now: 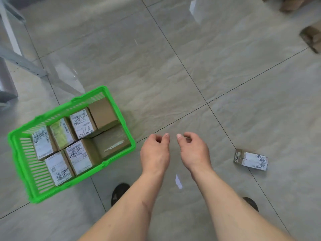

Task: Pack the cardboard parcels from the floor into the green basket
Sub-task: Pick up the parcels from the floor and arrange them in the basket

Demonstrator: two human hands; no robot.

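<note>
So one cardboard parcel (pixel 250 159) lies loose on the floor, lower right — green basket (pixel 111 163) at left, nearly full. Left hand (pixel 155 153) and right hand (pixel 194 151) hang empty, fingers loosely curled. Suggest gripping its long edges, then dropping it into the basket's near-left gap.

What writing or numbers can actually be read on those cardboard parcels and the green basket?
"2012", roughly, handwritten on the end flap of the small cardboard parcel lying on the floor; uncertain.
"148", roughly, handwritten on the white label of one cardboard parcel in the green plastic basket; uncertain.
Printed text and barcodes on the other white labels: too blurred to read.
Green plastic basket: no writing visible.
</note>
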